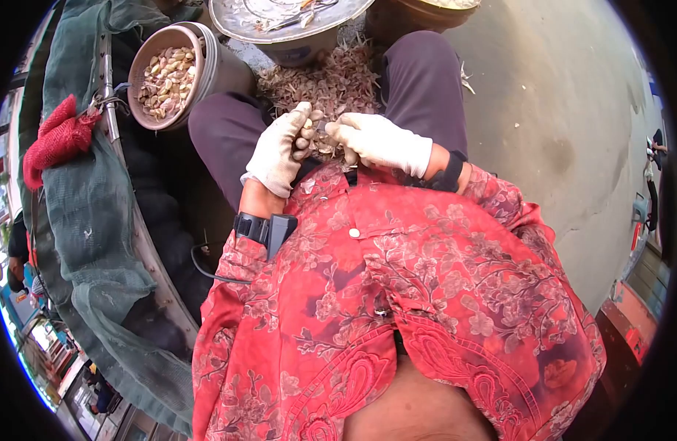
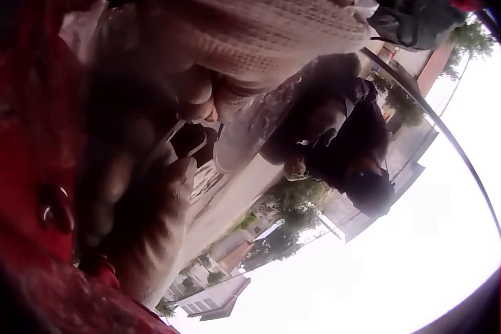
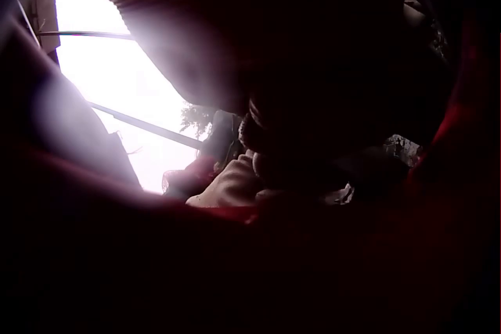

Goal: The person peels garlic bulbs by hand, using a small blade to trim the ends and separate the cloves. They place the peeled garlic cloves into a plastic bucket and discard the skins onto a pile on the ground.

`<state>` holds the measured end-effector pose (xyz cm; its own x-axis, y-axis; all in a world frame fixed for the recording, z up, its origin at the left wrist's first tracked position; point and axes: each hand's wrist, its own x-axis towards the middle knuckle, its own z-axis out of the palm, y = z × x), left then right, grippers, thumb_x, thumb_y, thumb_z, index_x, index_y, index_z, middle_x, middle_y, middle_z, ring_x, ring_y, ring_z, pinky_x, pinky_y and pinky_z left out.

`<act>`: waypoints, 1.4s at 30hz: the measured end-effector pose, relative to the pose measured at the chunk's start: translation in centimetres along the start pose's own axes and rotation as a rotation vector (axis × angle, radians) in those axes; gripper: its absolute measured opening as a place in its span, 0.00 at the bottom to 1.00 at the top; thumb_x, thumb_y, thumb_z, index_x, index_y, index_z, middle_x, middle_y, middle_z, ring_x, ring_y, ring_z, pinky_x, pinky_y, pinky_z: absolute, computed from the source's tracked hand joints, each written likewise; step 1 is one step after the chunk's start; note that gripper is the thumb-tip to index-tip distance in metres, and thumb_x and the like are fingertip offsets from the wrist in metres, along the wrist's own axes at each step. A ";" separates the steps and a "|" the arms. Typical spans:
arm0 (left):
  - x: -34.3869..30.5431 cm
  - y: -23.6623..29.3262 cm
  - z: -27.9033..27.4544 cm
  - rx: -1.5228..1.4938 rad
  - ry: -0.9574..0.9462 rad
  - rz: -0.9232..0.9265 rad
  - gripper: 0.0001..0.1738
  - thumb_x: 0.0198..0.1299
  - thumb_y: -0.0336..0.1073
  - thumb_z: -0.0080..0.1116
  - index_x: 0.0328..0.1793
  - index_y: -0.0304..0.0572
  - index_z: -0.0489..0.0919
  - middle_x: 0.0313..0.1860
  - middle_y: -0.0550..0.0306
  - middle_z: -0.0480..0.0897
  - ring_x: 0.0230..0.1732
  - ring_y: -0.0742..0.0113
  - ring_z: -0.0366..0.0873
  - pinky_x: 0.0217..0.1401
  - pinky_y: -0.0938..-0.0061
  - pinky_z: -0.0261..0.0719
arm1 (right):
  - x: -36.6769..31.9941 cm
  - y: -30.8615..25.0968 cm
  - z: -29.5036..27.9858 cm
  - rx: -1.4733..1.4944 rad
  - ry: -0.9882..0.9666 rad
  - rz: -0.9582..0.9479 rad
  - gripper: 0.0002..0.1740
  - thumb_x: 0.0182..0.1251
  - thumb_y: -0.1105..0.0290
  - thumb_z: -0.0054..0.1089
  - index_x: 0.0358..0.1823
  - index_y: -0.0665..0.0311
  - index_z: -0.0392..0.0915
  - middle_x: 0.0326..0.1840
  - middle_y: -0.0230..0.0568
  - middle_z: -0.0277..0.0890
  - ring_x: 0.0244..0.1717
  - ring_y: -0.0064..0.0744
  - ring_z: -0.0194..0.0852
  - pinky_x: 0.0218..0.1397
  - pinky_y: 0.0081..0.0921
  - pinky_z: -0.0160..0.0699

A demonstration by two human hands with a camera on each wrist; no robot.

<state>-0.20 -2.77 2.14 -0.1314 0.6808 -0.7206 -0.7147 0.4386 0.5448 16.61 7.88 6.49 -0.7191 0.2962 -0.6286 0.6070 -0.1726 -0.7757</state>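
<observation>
In the head view my gloved left hand [image 1: 278, 151] is held over the lap, its fingers curled round several garlic cloves [image 1: 307, 134] with one pale clove near the fingertips. Just right of it, my gloved right hand [image 1: 386, 141] has thumb and forefinger pinched together on something small that I cannot identify. A narrow gap separates the two hands. Below them lies a pile of dry garlic skins [image 1: 323, 81] between the knees. The left wrist view shows the left glove [image 2: 250, 28] close up, while the right wrist view is mostly dark.
A brown bucket [image 1: 134, 88] of cloves stands at the left. A round metal tray [image 1: 228, 28] with a tool on it sits ahead, beside another container [image 1: 426, 16]. Green netting [image 1: 95, 235] and a red mesh bag [image 1: 59, 143] lie far left. Another person [image 2: 352, 138] appears in the left wrist view.
</observation>
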 end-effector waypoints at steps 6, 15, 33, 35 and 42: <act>-0.1 -0.5 -0.3 -0.016 -0.089 0.033 0.17 0.71 0.44 0.53 0.51 0.36 0.78 0.26 0.72 0.71 0.22 0.86 0.62 0.21 0.90 0.57 | -0.2 0.4 0.2 0.106 -0.040 -0.002 0.21 0.74 0.54 0.45 0.40 0.66 0.75 0.26 0.36 0.75 0.26 0.25 0.72 0.32 0.25 0.71; -0.5 -0.7 0.7 0.058 -0.046 0.121 0.17 0.70 0.43 0.54 0.50 0.35 0.77 0.26 0.71 0.70 0.23 0.85 0.62 0.22 0.90 0.58 | 0.3 0.8 0.3 0.011 0.017 -0.062 0.20 0.74 0.55 0.45 0.40 0.67 0.74 0.26 0.38 0.75 0.28 0.26 0.72 0.34 0.28 0.72; -0.4 -2.1 0.4 -0.321 -0.180 0.094 0.18 0.73 0.44 0.48 0.50 0.32 0.74 0.25 0.69 0.69 0.20 0.85 0.57 0.19 0.89 0.55 | 1.2 2.3 0.9 0.307 -0.092 -0.166 0.13 0.76 0.61 0.48 0.41 0.64 0.72 0.20 0.25 0.62 0.21 0.16 0.58 0.27 0.18 0.61; -0.6 -2.2 0.5 -0.361 -0.190 0.128 0.19 0.73 0.44 0.48 0.49 0.31 0.74 0.24 0.70 0.68 0.19 0.85 0.57 0.19 0.89 0.55 | 0.7 1.9 0.6 0.337 -0.099 -0.131 0.13 0.76 0.60 0.47 0.41 0.63 0.72 0.20 0.25 0.61 0.20 0.15 0.56 0.25 0.17 0.59; -0.3 -0.6 0.7 -0.271 -0.206 0.062 0.19 0.74 0.44 0.47 0.53 0.32 0.72 0.25 0.69 0.69 0.18 0.85 0.57 0.17 0.89 0.56 | 0.3 1.6 -0.7 0.365 -0.129 -0.011 0.15 0.73 0.56 0.49 0.40 0.61 0.74 0.20 0.25 0.65 0.16 0.16 0.54 0.18 0.18 0.54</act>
<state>0.73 -2.80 2.35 -0.0589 0.8175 -0.5729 -0.8697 0.2398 0.4315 17.58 8.37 5.14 -0.7757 0.1829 -0.6040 0.4558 -0.4996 -0.7366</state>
